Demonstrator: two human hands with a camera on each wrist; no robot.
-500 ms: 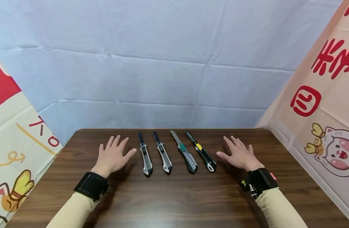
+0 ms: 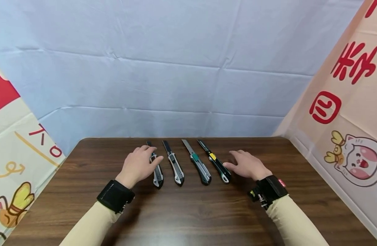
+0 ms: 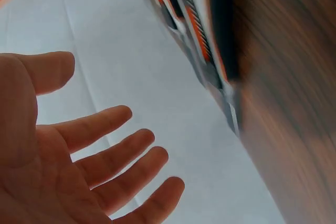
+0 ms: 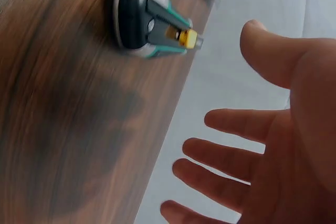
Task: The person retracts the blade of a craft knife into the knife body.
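Several utility knives lie side by side on the brown table, blades pointing away from me. My left hand hovers over the leftmost grey-and-black utility knife and hides part of it. In the left wrist view its fingers are spread and relaxed, apart from the knives. A matching grey utility knife lies just right of it, then a grey one with a green slider. My right hand is beside the rightmost black utility knife with a yellow slider. Its fingers are extended and hold nothing.
The wood-grain table has a pale cloth backdrop behind its far edge. Printed banners hang at the left and right. Each wrist wears a black strap.
Both hands have moved inward from the sides. The left now overlaps the leftmost knife, and the right is closer to the rightmost one. The knives keep their arrangement.
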